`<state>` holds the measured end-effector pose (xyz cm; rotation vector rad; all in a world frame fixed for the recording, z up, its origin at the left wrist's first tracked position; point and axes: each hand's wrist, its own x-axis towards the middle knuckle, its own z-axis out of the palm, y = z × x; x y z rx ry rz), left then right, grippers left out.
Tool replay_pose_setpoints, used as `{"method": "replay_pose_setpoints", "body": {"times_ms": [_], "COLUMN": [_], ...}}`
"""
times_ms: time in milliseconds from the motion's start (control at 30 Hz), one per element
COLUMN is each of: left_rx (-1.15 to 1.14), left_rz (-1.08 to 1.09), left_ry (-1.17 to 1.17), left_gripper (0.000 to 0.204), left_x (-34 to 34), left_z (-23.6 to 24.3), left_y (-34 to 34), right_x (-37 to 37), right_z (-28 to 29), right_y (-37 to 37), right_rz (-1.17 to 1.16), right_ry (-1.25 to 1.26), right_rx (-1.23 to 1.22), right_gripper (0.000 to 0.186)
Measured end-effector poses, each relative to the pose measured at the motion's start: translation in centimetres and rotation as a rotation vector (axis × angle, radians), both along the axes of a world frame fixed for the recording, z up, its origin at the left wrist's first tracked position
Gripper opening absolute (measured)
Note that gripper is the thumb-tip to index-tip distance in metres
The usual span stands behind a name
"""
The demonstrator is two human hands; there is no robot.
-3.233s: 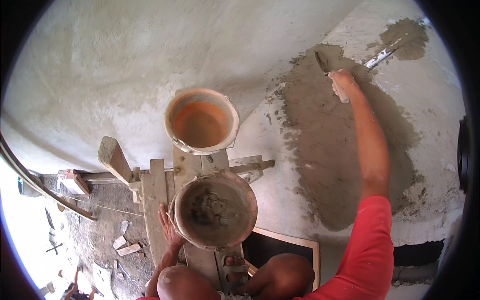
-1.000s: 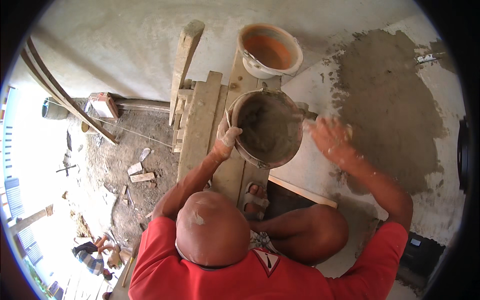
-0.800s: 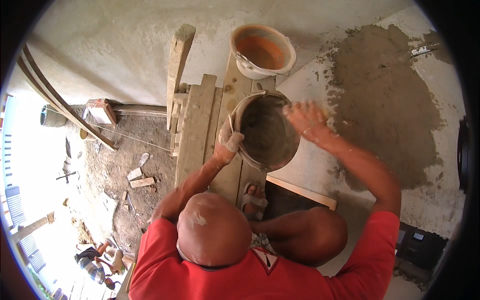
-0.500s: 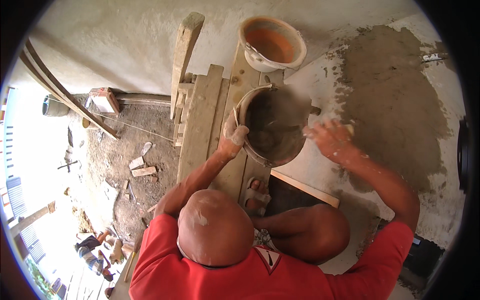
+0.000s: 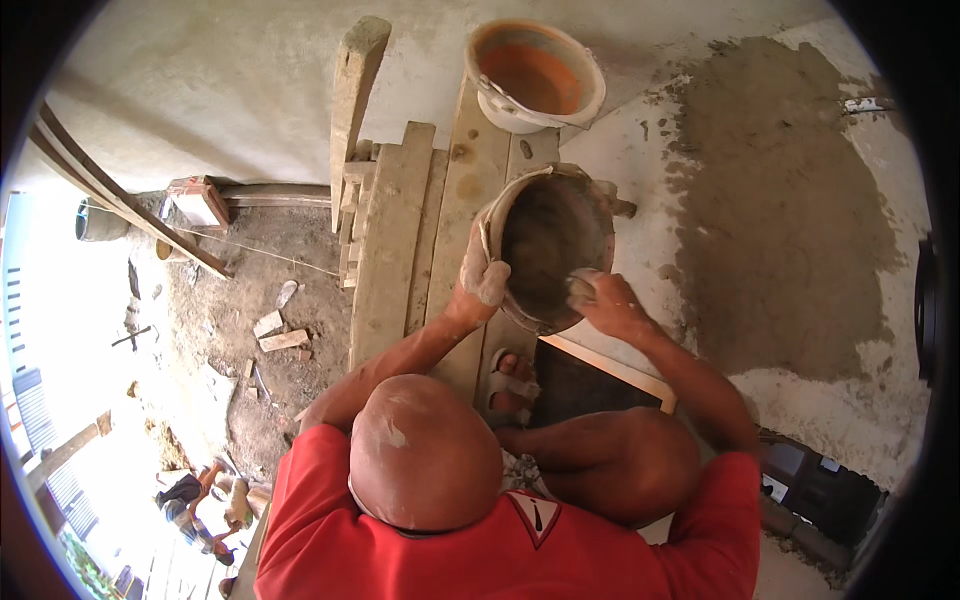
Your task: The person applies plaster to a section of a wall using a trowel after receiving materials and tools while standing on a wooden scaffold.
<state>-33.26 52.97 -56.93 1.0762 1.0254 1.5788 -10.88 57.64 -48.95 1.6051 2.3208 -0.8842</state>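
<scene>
A dark round bucket (image 5: 605, 232) of wet grey mortar (image 5: 540, 235) stands on the planks in front of me, its mouth tipped toward me. My left hand (image 5: 482, 282) is closed on the bucket's near-left rim, smeared with grey. At the right side of the rim, my right hand (image 5: 612, 303) is closed round what looks like a trowel (image 5: 580, 288); only a small greyish part of it shows, and its blade is hidden. Right of the bucket, a broad patch of wet mortar (image 5: 780, 210) covers part of the pale wall (image 5: 640, 150).
A pale bucket with an orange inside (image 5: 590, 85) stands on the far end of the planks (image 5: 455, 200). An upright timber (image 5: 355, 95) rises beside them. Lower left, brick pieces (image 5: 285, 340) lie on the dirt ground and another person (image 5: 195, 510) is bent over. A wood-edged dark opening (image 5: 590, 385) sits by my foot.
My right hand has moved left and down from beside the wall to the bucket's rim. The grey blur over the bucket is gone. My left hand keeps its hold on the rim.
</scene>
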Motion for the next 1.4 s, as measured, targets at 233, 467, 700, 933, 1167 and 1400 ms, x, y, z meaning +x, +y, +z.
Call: {"method": "replay_pose_setpoints", "body": {"times_ms": [233, 467, 700, 933, 1167, 1400], "left_rx": [-0.223, -0.200, -0.334, -0.048, -0.075, -0.098], "left_rz": [-0.071, -0.056, -0.034, -0.162, 0.230, 0.149], "left_ry": [-0.108, -0.251, -0.303, -0.354, 0.791, 1.190], "left_gripper": [0.069, 0.066, 0.062, 0.066, 0.076, 0.078], "left_x": [-2.1, -3.7, -4.4, -6.5, -7.8, -8.3], "left_z": [-1.7, -2.8, -3.2, -5.1, -11.1, -14.1], "left_y": [-0.4, -0.3, -0.4, 0.4, -0.5, -1.4], "right_x": [1.4, 2.8, 3.0, 2.1, 2.2, -0.9], "right_z": [1.2, -0.9, -1.4, 3.3, 16.4, 31.4], "right_y": [-0.4, -0.8, -1.0, 2.2, 8.4, 16.2], "right_rz": [-0.022, -0.016, -0.072, -0.069, -0.250, -0.197], "right_ry": [0.115, 0.030, 0.091, 0.141, 0.239, 0.454], "right_rx": [0.024, 0.159, 0.222, 0.131, 0.237, 0.260], "right_gripper": [0.041, 0.042, 0.040, 0.041, 0.041, 0.041]}}
